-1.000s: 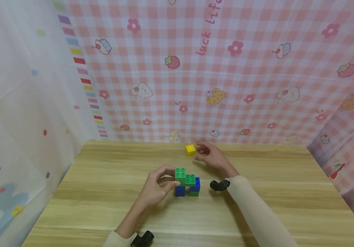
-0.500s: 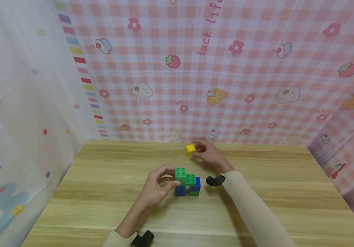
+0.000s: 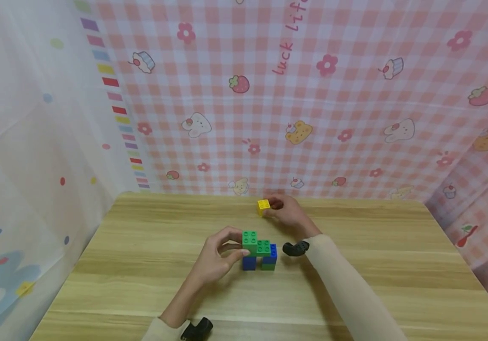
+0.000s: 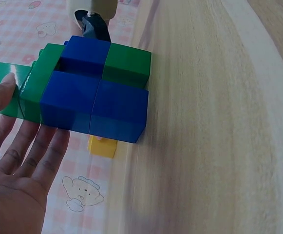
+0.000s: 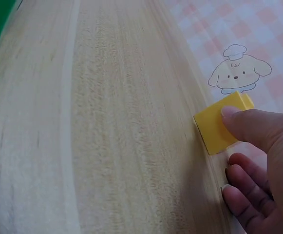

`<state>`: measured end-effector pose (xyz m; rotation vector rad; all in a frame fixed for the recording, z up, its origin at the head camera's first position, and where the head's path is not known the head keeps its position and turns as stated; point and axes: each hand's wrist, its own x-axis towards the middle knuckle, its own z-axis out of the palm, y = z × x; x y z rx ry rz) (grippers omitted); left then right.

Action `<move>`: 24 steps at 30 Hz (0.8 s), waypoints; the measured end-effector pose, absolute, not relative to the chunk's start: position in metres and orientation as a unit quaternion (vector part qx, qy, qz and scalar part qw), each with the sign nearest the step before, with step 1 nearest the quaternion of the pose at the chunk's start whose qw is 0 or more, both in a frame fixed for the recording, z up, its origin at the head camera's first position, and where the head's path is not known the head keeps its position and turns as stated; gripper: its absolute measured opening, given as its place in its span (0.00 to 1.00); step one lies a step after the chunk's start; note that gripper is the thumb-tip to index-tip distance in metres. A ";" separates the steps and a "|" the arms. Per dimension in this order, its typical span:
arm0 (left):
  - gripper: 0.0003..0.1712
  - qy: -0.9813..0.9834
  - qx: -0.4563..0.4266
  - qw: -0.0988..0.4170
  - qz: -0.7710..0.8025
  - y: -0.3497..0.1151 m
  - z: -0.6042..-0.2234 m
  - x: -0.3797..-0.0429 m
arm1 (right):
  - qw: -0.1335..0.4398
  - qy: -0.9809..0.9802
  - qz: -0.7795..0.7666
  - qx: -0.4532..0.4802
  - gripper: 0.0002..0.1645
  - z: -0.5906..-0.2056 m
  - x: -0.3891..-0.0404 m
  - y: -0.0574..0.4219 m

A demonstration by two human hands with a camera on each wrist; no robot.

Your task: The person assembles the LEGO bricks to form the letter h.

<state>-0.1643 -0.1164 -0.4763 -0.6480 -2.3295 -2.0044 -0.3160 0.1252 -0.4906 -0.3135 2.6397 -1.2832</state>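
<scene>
My left hand (image 3: 213, 261) grips a small toy-brick structure at its top green brick (image 3: 250, 240), thumb on the near side and fingers behind. Below that brick, a longer green brick (image 3: 263, 247) bridges two legs. In the left wrist view, one leg is two blue bricks (image 4: 69, 101); the other has a blue brick over a green brick (image 4: 126, 64). At the back of the table, my right hand (image 3: 289, 211) pinches a yellow brick (image 3: 263, 206). Its thumb presses the side of the yellow brick (image 5: 213, 127) in the right wrist view, the other fingers curled below.
The wooden table (image 3: 354, 284) has its back edge against a pink checked cloth (image 3: 337, 109) with printed cartoons. A white dotted cloth (image 3: 35, 142) hangs on the left. Black wrist cameras (image 3: 296, 248) sit by both cream sleeves.
My right hand has moved left to the yellow brick and closed its thumb and fingers on it. My left hand stays in place on the brick structure.
</scene>
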 end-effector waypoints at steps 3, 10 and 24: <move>0.17 -0.740 -0.209 0.003 -0.639 -0.116 -0.477 -0.164 | 0.089 0.891 -0.432 -0.106 0.26 -0.491 -0.316 0.126; 0.17 -0.741 -0.206 -0.001 -0.639 -0.116 -0.476 -0.164 | 0.076 0.892 -0.435 -0.096 0.23 -0.492 -0.315 0.127; 0.17 -0.744 -0.200 -0.004 -0.637 -0.117 -0.479 -0.165 | 0.058 0.884 -0.453 -0.097 0.18 -0.491 -0.308 0.136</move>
